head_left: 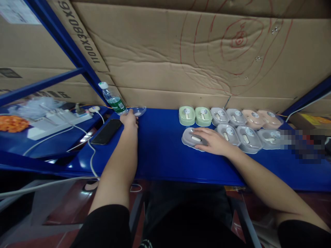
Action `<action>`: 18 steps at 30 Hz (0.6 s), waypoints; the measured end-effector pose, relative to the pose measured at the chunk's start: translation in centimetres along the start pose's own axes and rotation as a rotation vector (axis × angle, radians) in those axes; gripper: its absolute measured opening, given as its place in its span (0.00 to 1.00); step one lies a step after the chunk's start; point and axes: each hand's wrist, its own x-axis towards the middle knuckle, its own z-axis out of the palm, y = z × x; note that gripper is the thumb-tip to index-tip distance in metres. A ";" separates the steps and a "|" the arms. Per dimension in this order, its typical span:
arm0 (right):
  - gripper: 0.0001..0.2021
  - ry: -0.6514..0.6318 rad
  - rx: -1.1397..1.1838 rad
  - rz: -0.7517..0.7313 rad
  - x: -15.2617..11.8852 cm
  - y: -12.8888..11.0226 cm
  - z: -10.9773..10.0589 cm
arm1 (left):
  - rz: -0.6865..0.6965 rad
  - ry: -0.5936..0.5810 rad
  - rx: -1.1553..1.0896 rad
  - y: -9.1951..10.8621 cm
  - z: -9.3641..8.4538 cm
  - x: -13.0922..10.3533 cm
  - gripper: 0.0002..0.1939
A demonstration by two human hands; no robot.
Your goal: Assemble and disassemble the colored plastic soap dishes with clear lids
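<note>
On the blue table, my left hand (129,119) reaches to the back left, its fingers curled at the near edge of a clear plastic cover (140,110). Right behind that hand stands a water bottle (116,101) with a green label and white cap. My right hand (213,141) spans a small grey plastic box (190,137), fingers on its far side and thumb on the near side. More grey boxes (229,135) continue the front row to the right. Behind them is a row with green boxes (187,115), grey ones and pink ones (253,119); most show a round label and a white piece.
A black phone (107,131) lies left of my left arm. A white power strip (59,124) with cables, a clear plastic bag and orange pieces (12,123) sit farther left. Cardboard (155,51) walls the back, between blue frame bars. A blurred patch covers the right end.
</note>
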 end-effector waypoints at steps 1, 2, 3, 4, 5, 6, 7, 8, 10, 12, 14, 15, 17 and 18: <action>0.29 -0.011 -0.003 0.007 0.0 0.0 0.0 | -0.015 0.004 0.000 0.0 0.0 0.0 0.06; 0.29 -0.022 -0.006 0.010 0.0 0.0 0.1 | -0.022 0.006 0.000 0.1 0.0 0.0 0.07; 0.30 -0.032 -0.010 0.010 0.0 0.1 0.1 | -0.019 0.007 -0.002 0.1 -0.1 0.0 0.07; 0.31 -0.040 -0.014 0.007 0.0 0.1 0.2 | -0.013 0.007 -0.005 0.2 -0.1 -0.1 0.08; 0.32 -0.045 -0.017 0.002 0.0 0.1 0.2 | -0.007 0.003 -0.012 0.2 -0.1 -0.2 0.09; 0.33 -0.047 -0.020 -0.004 0.0 0.2 0.2 | 0.000 -0.001 -0.020 0.2 -0.1 -0.3 0.10; 0.33 -0.046 -0.022 -0.008 0.0 0.2 0.2 | 0.008 -0.007 -0.027 0.2 -0.1 -0.3 0.10; 0.35 -0.044 -0.024 -0.010 0.0 0.3 0.2 | 0.013 -0.013 -0.031 0.1 -0.1 -0.3 0.11; 0.37 -0.046 -0.028 -0.007 0.0 0.4 0.2 | 0.016 -0.022 -0.031 0.1 0.0 -0.3 0.11; 0.39 -0.057 -0.033 0.006 -0.1 0.5 0.2 | 0.011 -0.015 -0.038 0.1 0.0 -0.1 0.09; 0.39 -0.071 -0.039 0.020 -0.1 0.6 0.4 | 0.002 0.006 -0.055 0.1 0.0 0.1 0.08; 0.39 -0.078 -0.041 0.026 -0.1 0.6 0.5 | -0.002 0.017 -0.062 0.2 0.1 0.1 0.08; 0.39 -0.095 -0.047 0.032 -0.2 0.6 0.6 | -0.016 0.024 -0.068 0.3 0.1 0.2 0.08; 0.39 -0.103 -0.048 0.032 -0.2 0.6 0.6 | -0.023 0.021 -0.067 0.3 0.1 0.3 0.08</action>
